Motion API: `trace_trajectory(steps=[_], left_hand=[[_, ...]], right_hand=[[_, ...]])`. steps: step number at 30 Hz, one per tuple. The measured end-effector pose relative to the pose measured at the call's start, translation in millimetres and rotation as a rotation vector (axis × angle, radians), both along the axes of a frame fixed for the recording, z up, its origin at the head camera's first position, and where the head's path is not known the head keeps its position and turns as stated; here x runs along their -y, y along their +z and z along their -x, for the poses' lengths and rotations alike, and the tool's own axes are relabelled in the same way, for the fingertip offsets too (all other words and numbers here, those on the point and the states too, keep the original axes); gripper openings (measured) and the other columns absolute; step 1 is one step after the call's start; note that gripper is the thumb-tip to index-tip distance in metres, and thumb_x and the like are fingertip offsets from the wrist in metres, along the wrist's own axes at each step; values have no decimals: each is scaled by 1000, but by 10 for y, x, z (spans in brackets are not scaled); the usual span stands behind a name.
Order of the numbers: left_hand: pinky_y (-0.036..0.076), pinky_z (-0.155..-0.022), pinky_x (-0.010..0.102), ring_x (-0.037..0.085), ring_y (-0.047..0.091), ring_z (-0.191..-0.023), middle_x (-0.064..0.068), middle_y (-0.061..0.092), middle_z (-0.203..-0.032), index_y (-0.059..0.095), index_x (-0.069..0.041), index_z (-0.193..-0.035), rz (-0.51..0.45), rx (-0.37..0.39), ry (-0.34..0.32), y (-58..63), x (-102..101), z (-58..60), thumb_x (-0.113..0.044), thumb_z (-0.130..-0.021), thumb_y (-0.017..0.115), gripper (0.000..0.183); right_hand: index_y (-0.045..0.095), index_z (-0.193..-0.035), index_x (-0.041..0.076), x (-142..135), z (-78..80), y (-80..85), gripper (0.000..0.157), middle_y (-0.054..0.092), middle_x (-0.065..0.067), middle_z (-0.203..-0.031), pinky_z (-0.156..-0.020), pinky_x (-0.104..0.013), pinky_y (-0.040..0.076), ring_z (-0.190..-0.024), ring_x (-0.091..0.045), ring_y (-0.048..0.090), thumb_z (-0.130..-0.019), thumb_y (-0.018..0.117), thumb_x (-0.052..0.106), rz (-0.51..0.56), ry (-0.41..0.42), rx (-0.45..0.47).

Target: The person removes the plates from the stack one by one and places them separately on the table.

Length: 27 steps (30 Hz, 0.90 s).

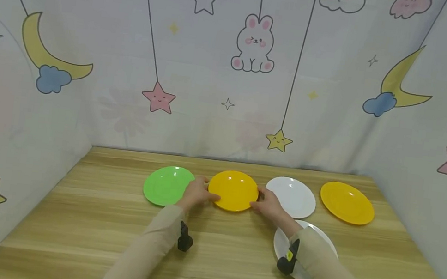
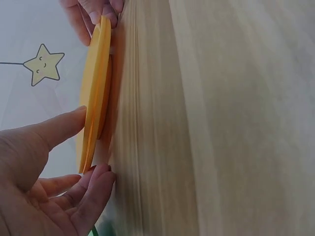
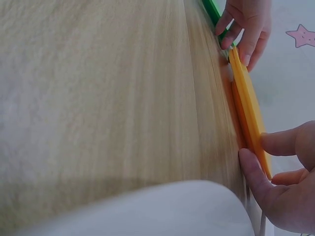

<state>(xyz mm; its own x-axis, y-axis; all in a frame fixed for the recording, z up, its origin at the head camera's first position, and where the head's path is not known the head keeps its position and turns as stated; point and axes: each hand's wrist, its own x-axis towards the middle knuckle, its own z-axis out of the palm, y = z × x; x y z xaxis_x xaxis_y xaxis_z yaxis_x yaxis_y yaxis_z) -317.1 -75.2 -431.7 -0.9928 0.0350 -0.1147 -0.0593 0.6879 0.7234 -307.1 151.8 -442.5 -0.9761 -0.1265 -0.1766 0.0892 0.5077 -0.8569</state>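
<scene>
Both hands hold a yellow plate (image 1: 233, 191) by opposite sides at the middle back of the table. My left hand (image 1: 197, 194) has its thumb on the rim, with the other fingers under the edge, as the left wrist view shows. On the other side, my right hand (image 1: 270, 205) pinches the rim between thumb and fingers. Seen edge-on, the plate's rim (image 2: 93, 98) shows two layers close together, and its base (image 3: 239, 110) sits close over the wood. A green plate (image 1: 165, 186) lies by the left hand, a white plate (image 1: 292, 198) by the right.
Another yellow plate (image 1: 347, 203) lies at the back right. A second white plate (image 1: 282, 244) rests nearer the front, partly hidden under the right forearm. Printed cloth walls (image 1: 208, 128) rise behind and beside the wooden table (image 1: 82, 234).
</scene>
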Motion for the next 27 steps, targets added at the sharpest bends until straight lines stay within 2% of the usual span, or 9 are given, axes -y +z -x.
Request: trace_trajectory(steps=[4,12,16,19,23,27], left_hand=[[43,-95,41,30,51,-109,17,54,-122,48,2,-125,4,12,0,-6,-8,-5,-28,-70,78,70],[44,-94,41,29,52,-107,18,54,-121,49,3,-124,-45,27,11,-10,-33,-12,-23,-71,78,66],[47,-87,38,26,54,-98,16,57,-116,52,3,-122,-57,25,12,-21,-32,3,-21,-71,78,61],[51,-75,32,22,56,-83,12,62,-103,59,0,-114,-69,48,25,-24,-19,5,-19,-71,78,50],[47,-58,23,17,53,-69,6,61,-87,64,-1,-105,-80,73,31,-21,-4,7,-17,-72,77,39],[44,-59,22,17,50,-70,5,60,-85,64,-1,-103,-44,59,17,-19,2,11,-19,-71,77,39]], right_hand=[[32,-136,-6,-3,1,-4,62,32,-22,-141,-72,-27,55,-97,-25,54,-82,62,0,7,-1,4],[32,-137,-5,-1,-1,0,63,34,-22,-140,-72,-26,55,-96,-24,55,-82,63,1,11,-6,15],[32,-136,-5,-5,-2,3,64,34,-23,-139,-72,-27,55,-93,-23,58,-81,64,2,20,-9,23],[33,-135,-6,-7,1,-1,66,35,-24,-138,-71,-27,55,-87,-21,60,-80,66,4,14,-9,30],[34,-135,-5,-3,6,-1,67,36,-22,-137,-72,-27,55,-78,-17,62,-79,68,8,-13,-13,40],[34,-135,-6,0,8,0,66,37,-23,-137,-75,-28,55,-77,-16,62,-80,68,8,-35,-9,40]])
